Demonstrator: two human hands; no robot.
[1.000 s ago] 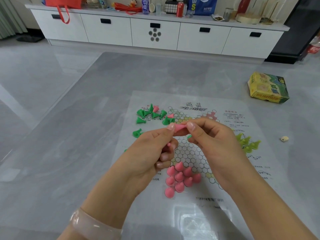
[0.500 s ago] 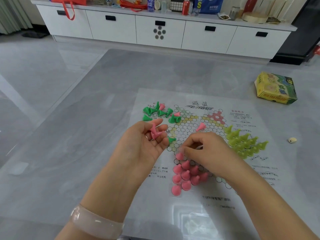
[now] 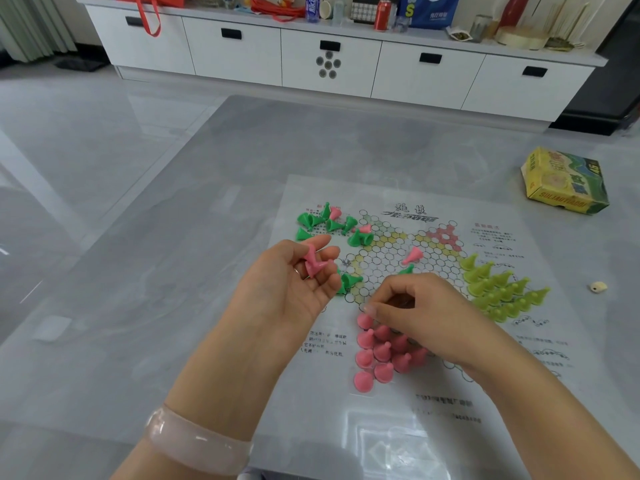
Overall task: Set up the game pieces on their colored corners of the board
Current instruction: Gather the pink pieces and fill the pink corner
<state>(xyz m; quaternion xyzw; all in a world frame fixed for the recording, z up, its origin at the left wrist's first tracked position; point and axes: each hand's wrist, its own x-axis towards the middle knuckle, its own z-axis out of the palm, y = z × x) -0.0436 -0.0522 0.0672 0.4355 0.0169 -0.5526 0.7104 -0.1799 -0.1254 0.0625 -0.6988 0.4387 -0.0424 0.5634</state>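
Observation:
A paper game board (image 3: pixel 433 407) lies on the grey table. Several pink pieces (image 3: pixel 382 351) stand on the near corner. My right hand (image 3: pixel 419 317) hovers over their far edge with fingers curled down; whether it pinches a piece is hidden. My left hand (image 3: pixel 294 285) is palm up, holding two pink pieces (image 3: pixel 313 263) in its curled fingers. Several green pieces (image 3: pixel 329 225) lie toppled at the board's far left, with pink ones mixed in. Yellow-green pieces (image 3: pixel 502 289) stand on the right corner. One pink piece (image 3: pixel 414 255) lies mid-board.
A yellow-green box (image 3: pixel 564 181) lies at the table's far right, and a small beige object (image 3: pixel 598 287) sits right of the board. A white cabinet (image 3: pixel 329 60) with clutter on top runs along the far wall.
My hands came apart: the right one dropped from mid-air to the pink cluster on the near corner, and the left turned palm up with pink pieces in it. The camera tilted slightly.

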